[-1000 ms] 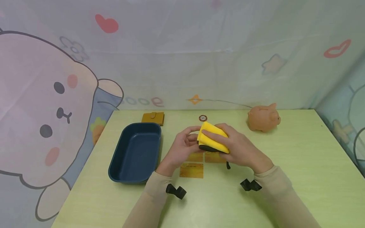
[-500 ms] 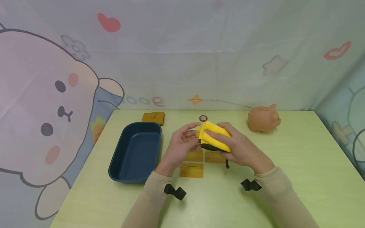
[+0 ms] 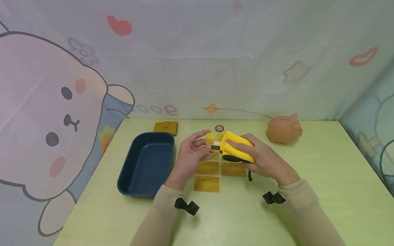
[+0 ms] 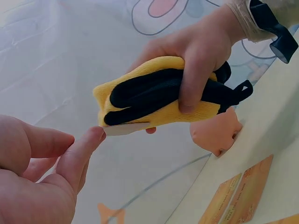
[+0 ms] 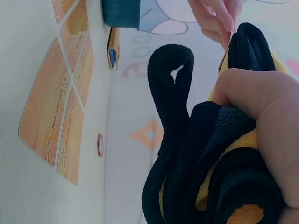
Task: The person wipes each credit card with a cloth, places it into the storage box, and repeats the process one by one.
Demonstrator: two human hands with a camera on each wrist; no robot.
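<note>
Out it came: the yellow rectangular card [image 3: 214,137] with a black stripe and a white strip had slid into plain view, in the air to the right of the dark blue plastic tub [image 3: 149,164]. Half a second earlier just a sliver had shown past the folded yellow-and-black fleecy cloth [image 3: 235,145]! The left hand [image 3: 189,152] pinched the card by its edge nearest the tub, while the right hand [image 3: 261,155] grasped the cloth, which had shifted farther from the tub. In the left wrist view the card's other end met the cloth's underside, so I judged this a wiping stroke drawing off the card, mostly uncovered though not quite free. On the table right of the tub, flat orange-gold cards [image 3: 206,184] lay beneath the hands; the tan snap wallet [image 3: 165,127] held its place just behind the tub.
</note>
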